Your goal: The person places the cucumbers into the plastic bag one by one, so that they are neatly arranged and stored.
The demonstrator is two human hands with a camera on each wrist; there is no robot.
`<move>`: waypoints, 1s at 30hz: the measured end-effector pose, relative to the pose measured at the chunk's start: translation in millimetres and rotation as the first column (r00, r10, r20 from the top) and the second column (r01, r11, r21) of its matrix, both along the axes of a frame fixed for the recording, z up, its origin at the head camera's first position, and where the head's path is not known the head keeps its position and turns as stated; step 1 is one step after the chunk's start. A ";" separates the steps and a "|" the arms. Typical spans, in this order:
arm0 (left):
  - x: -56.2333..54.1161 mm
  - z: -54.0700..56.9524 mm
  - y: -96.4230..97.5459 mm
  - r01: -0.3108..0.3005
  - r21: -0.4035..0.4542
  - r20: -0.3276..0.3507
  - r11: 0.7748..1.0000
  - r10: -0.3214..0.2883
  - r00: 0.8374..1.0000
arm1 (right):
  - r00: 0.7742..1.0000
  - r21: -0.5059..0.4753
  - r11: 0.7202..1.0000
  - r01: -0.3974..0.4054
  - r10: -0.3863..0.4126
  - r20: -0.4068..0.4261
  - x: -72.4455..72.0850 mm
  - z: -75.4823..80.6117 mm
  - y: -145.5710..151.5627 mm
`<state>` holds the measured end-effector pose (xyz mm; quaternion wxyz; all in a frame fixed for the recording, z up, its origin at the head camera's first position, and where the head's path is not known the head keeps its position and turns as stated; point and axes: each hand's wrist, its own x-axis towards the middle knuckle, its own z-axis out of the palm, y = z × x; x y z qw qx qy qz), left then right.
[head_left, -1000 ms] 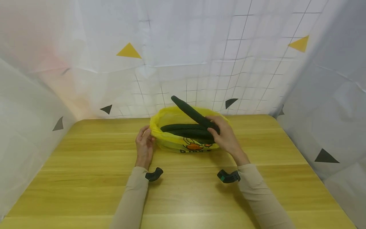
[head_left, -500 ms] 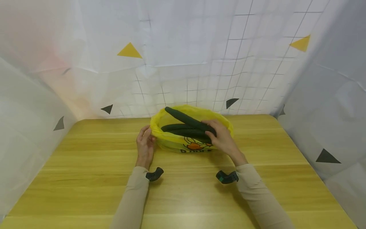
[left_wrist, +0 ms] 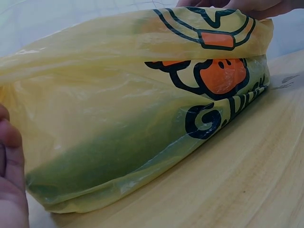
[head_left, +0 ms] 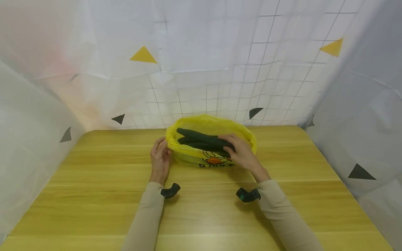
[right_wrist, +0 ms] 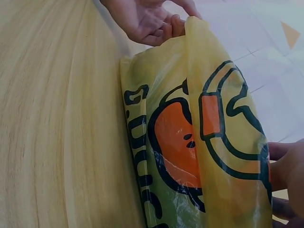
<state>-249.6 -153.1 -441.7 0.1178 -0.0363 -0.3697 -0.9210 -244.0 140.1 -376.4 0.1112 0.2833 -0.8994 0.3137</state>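
Note:
A yellow plastic bag (head_left: 185, 157) with a duck print lies on the table, its mouth spread upward. My left hand (head_left: 160, 159) pinches the bag's rolled left rim; in the right wrist view its curled fingers show at that edge. My right hand (head_left: 242, 154) reaches over the bag's right side and grips one end of a dark green cucumber (head_left: 199, 136). This cucumber lies level inside the mouth, on top of other cucumbers (head_left: 185, 141) that it partly covers. Through the bag's thin wall (left_wrist: 95, 109), a green shape shows low down in the left wrist view.
The wooden table (head_left: 94, 195) extends to both sides and in front of the bag. White sheeting (head_left: 201, 42) with grid lines and triangles rises close behind the bag and at both sides. A dark wrist device (head_left: 171, 191) sits on each sleeve.
The gripped cucumber has come down from a steep tilt above the bag to lie on the others, my right hand moving slightly left with it. The left hand stays at the rim.

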 end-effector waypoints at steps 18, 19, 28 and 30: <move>-1.1 -1.1 0.3 -0.009 -0.005 0.008 1.000 0.009 1.000 | 0.997 0.090 0.995 -0.053 0.047 0.065 4.7 -3.0 -2.7; -1.1 -0.9 0.4 -0.012 -0.008 0.010 1.000 0.012 1.000 | 0.996 0.093 0.994 -0.058 0.051 0.072 4.6 -3.0 -2.7; -0.3 -0.4 -0.1 -0.038 -0.035 0.016 0.999 0.039 0.999 | 0.991 0.117 0.987 -0.106 0.095 0.092 3.9 -3.5 -2.1; -0.4 -0.5 -0.4 -0.037 -0.039 0.017 0.999 0.037 0.999 | 0.991 0.121 0.986 -0.114 0.104 0.089 3.8 -3.7 -1.9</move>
